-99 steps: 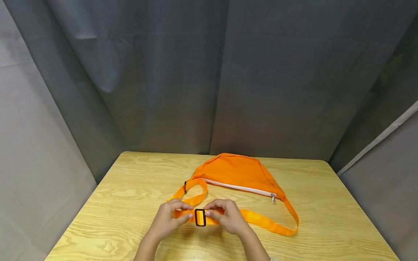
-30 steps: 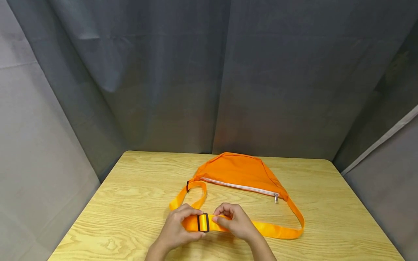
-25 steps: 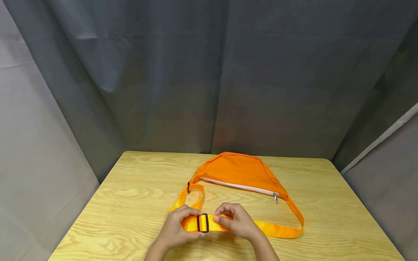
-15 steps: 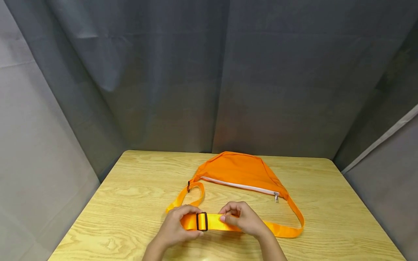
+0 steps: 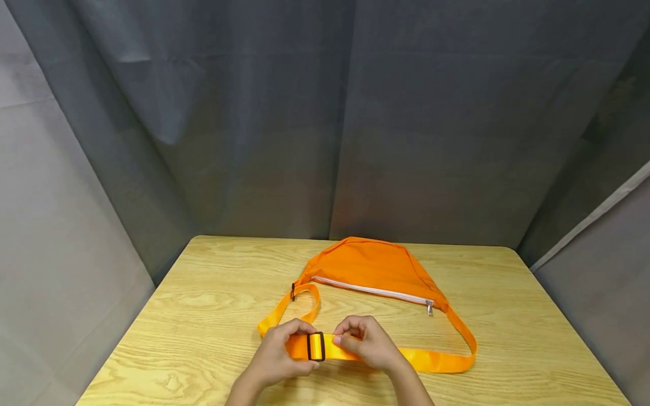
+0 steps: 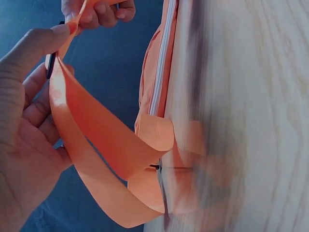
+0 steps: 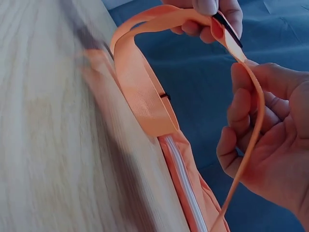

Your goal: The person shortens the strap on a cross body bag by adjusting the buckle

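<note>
An orange waist bag [image 5: 373,265] lies at the back of the table, its white zipper [image 5: 373,290] toward me. Its orange strap [image 5: 437,361] runs round in front and threads through a black slider buckle [image 5: 322,347]. My left hand [image 5: 274,356] grips the buckle across its top and bottom edges, fingers above and thumb below. Just to the right, my right hand [image 5: 374,345] pinches the strap between thumb and index finger. In the left wrist view the strap [image 6: 91,179] hangs from the buckle [image 6: 51,65] in two layers, with this part raised above the table.
A loop of strap [image 5: 271,321] lies left of the bag near a small black ring [image 5: 293,291]. The metal zipper pull [image 5: 429,309] hangs at the bag's right end. Grey curtains [image 5: 264,124] stand behind the wooden table [image 5: 167,338].
The buckle has shifted slightly right and nearer me; my left hand now spans it instead of pinching the strap beside it. My right hand slid right along the strap, then back toward the buckle.
</note>
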Motion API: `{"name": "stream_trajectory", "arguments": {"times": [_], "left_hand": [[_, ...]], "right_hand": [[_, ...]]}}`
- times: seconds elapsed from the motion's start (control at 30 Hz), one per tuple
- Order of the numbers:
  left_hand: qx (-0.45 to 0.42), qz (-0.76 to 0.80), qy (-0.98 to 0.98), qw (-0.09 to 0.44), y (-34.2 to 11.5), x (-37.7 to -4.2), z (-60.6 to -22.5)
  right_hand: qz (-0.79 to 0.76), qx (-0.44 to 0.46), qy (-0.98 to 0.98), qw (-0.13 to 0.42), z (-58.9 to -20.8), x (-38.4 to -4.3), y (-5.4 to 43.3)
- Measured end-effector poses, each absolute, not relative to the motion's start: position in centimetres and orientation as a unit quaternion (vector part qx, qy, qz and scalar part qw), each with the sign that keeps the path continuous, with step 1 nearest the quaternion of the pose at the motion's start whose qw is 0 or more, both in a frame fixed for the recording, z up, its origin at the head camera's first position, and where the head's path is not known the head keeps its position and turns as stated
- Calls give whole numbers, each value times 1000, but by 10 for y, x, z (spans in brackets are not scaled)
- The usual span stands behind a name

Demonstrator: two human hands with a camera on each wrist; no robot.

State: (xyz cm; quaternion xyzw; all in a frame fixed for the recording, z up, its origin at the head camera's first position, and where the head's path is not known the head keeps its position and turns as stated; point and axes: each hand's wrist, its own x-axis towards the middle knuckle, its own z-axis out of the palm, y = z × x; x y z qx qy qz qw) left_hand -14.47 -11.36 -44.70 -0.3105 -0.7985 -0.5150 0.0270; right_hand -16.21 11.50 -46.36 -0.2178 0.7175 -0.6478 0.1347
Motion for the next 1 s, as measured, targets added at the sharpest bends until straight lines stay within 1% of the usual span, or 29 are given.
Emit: {"name": "stream_trajectory", "arguments": {"times": [0.1,0.23,0.3,0.43,0.67,0.83,1.0], "left_hand": [[-312,-512,-799,32,-113,-139,-437],[-317,-505,-801,55,-113,-137,-436],[-317,-506,-799,68,-114,-138,-439],[-319,-508,-796,77,-116,-140,-448],[-328,-501,-798,69,-114,-137,-440],[-325,-500,-800,70,-114,-137,-440],[-328,-493,-801,89,-114,-137,-439]], "right_hand": [[-654,-219,712,134,-454,-158,112],[-661,-234,700,137,-444,-153,109],[-667,-229,694,146,-449,-154,109],[-667,-218,694,160,-466,-160,109],[-662,-228,698,149,-450,-151,104],[-676,-229,683,155,-464,-157,100],[-669,-217,692,161,-471,-161,108]]}}
